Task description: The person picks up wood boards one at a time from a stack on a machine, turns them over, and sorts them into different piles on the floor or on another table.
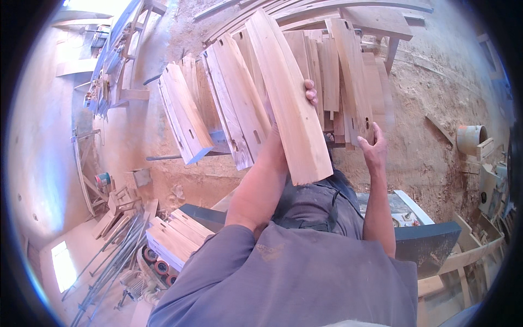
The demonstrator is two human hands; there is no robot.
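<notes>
A thick, smooth wooden beam (289,103) slants across the middle, lifted over the other timber. My left hand (310,92) is closed round it from beneath; the fingertips show over its right edge and the palm is hidden. At the near end of a slotted wooden board (348,71), my right hand (375,148) grips the corner between thumb and fingers, close to a dark slot. Left of the beam lie more slotted timbers (238,92), some stacked in pairs. Another slotted timber (188,111) rests further left.
Behind the stack, long planks (321,13) lie beside a low wooden bench (376,24). A bucket (471,139) stands at right. Metal bars (109,261) and cut timber blocks (177,234) are at lower left. A dark machine edge (427,240) sits by my right side.
</notes>
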